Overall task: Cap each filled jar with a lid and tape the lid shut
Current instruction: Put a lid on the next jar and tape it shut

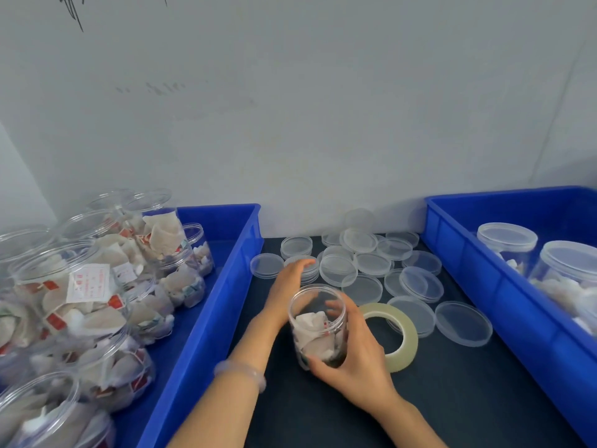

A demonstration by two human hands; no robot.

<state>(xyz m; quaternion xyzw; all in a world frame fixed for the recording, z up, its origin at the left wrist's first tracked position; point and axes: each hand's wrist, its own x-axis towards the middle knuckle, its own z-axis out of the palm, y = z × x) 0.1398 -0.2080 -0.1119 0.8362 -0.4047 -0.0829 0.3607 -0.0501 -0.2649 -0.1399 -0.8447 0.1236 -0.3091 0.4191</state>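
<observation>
Jar [318, 324] stands uncapped at lower centre of the frame on the dark table [452, 399], holding white sachets. Right hand [358, 360] wraps its lower side, fingers curled closed around the wall, thumb at the base. Left hand [287, 286] lies behind the jar with fingers bent over a lid stack [303, 270]; whether it grips a lid cannot be told. A pale bracelet [240, 373] sits on the left wrist. Loose lids [371, 263] lie scattered at centre, beyond the jar. Tape roll [395, 334] lies flat just right of the right hand. Left bin [206, 321] holds open filled jars; right bin [504, 286] at right edge holds capped jars [507, 237].
</observation>
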